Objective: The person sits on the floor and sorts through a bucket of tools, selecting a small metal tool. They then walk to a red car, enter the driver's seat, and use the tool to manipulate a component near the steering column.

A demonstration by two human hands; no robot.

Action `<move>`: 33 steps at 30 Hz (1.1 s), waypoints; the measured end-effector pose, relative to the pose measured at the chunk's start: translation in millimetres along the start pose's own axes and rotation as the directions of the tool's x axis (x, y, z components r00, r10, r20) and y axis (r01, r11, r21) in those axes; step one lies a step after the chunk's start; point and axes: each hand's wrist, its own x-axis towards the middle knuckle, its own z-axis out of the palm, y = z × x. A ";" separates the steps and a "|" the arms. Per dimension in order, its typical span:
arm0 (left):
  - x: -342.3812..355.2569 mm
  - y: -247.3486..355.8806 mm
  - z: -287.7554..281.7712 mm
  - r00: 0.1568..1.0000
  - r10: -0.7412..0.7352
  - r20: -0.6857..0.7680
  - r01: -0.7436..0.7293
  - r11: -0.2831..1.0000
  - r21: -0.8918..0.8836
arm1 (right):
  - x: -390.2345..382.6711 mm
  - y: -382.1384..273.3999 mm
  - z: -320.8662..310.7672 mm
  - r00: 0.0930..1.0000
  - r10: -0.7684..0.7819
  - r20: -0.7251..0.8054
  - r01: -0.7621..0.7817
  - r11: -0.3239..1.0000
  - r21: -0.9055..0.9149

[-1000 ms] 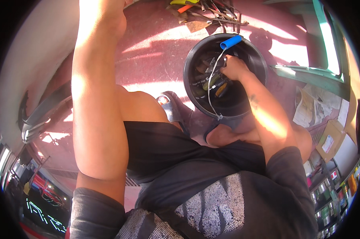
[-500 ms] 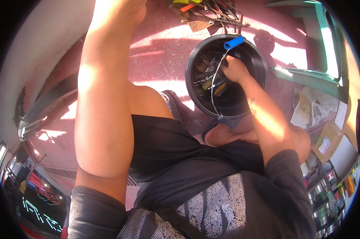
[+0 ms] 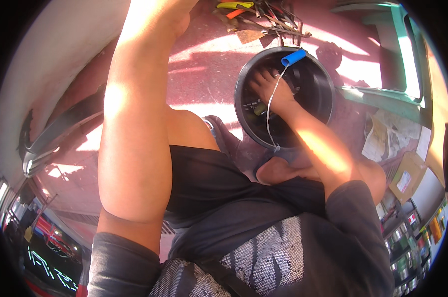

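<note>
Inside a black bucket (image 3: pixel 324 99) on the floor, my right hand (image 3: pixel 276 91) reaches over tools with its fingers spread. The bucket's thin wire handle (image 3: pixel 268 116) crosses in front of that hand, and its blue grip (image 3: pixel 294 58) rests at the far rim. Beneath my palm show the dark tools and an olive-green piece (image 3: pixel 259 108), partly hidden by my hand and shadow. My left hand (image 3: pixel 177 15) is at the top edge, raised close to the camera; its fingers are out of view.
Beyond the bucket lies a pile of hand tools (image 3: pixel 278 22) with yellow and orange handles. A green metal frame (image 3: pixel 412 96) stands at the right, near crumpled paper (image 3: pixel 390 133) and a cardboard box (image 3: pixel 407 175). Several cans (image 3: pixel 402 247) line the lower right. A dark curved panel (image 3: pixel 60 128) lies left.
My right hand has moved left and its fingers have spread over the tools, covering more of them. My left arm has shifted slightly to the right.
</note>
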 end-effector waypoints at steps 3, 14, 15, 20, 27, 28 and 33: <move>13.2 -12.5 4.7 0.999 0.012 -0.032 -0.010 0.998 0.055 | 5.5 -7.0 9.9 0.994 0.013 0.106 -0.005 0.997 -0.075; 13.7 2.3 -1.9 0.988 -0.150 0.039 0.154 0.975 -0.159 | -0.8 26.1 -13.0 0.983 0.042 0.178 -0.044 0.999 0.005; 15.3 -0.4 -1.9 0.984 -0.139 0.109 0.164 0.952 -0.258 | 6.0 19.0 -4.3 0.981 0.066 0.182 -0.050 0.995 -0.092; 19.3 -8.8 -3.9 0.904 0.025 0.426 0.156 0.910 -0.385 | 16.3 -28.9 9.0 0.970 0.132 0.204 -0.136 0.991 0.007; 22.5 -3.3 -10.5 0.811 0.074 0.581 0.282 0.821 -0.497 | 36.2 -32.3 32.8 0.940 0.267 0.212 -0.267 0.963 -0.026; 22.3 -2.6 -11.0 0.799 0.091 0.595 0.293 0.804 -0.517 | 36.7 -32.5 30.5 0.944 0.266 0.197 -0.267 0.963 -0.021; 24.6 -2.8 -14.3 0.783 0.124 0.610 0.282 0.803 -0.525 | 24.9 -20.8 52.1 0.977 0.208 0.042 -0.211 0.974 0.088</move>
